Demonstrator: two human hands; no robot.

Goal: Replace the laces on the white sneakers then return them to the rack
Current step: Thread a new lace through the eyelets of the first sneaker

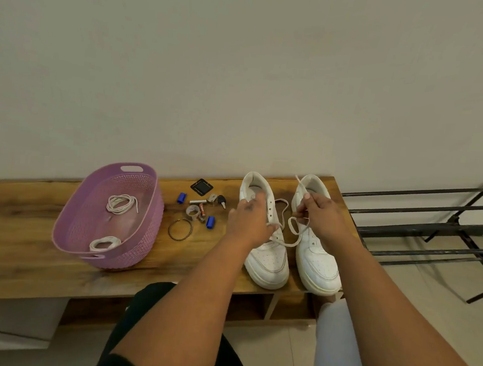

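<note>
- The 2 white sneakers (293,244) stand toes-near on the bench (29,224), right of the purple basket (107,215).
- Left hand (250,221) presses its shoe; right hand (323,215) pinches the lace (294,230).
- Draw the lace out evenly, shoe held steady.
- Rack (433,224) waits right, beyond the basket.

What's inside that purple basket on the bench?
Two coiled bundles of white laces lie in the purple basket: one bundle toward the back, another by the near rim. The near wall hides a strip of the floor behind it.
</note>
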